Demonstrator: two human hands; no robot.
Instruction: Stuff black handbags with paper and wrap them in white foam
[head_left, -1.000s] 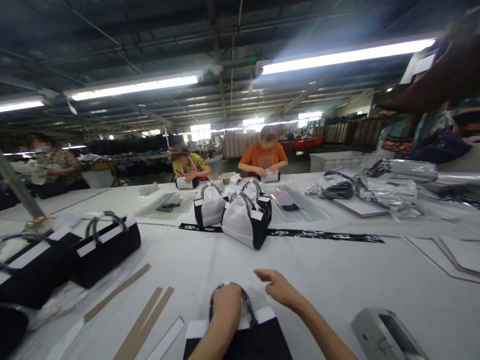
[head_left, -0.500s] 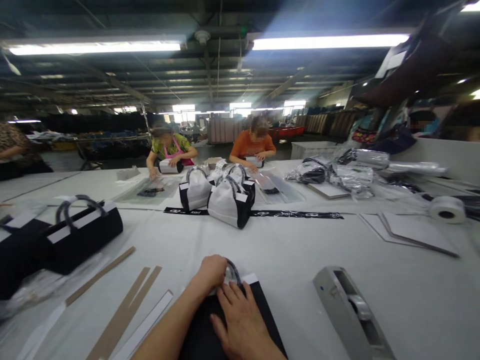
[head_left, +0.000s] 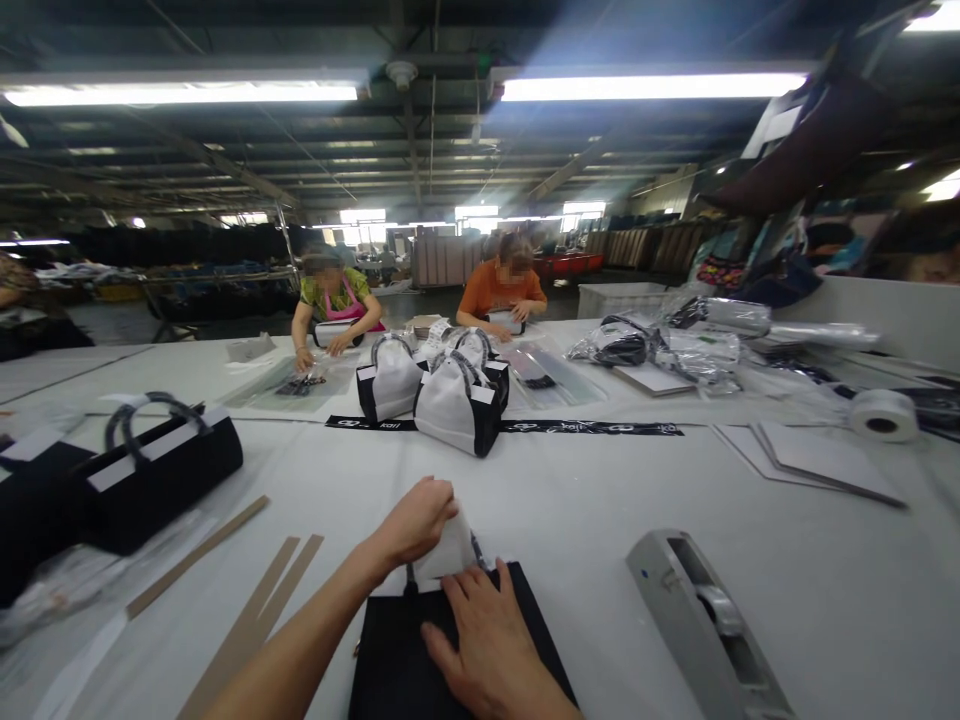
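A: Status?
B: My left hand (head_left: 416, 520) is pinched shut on the white paper (head_left: 452, 552), just beyond my right hand (head_left: 484, 650). That one lies open and flat on the black bag (head_left: 390, 665), on the worktop (head_left: 585, 500).
A: Tips?
B: I'd press the bag down firmly and pull the paper straight and slow. It could tear.

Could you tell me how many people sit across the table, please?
2: person in green top, left of centre; person in orange, at centre. Others may be hidden at the edges.
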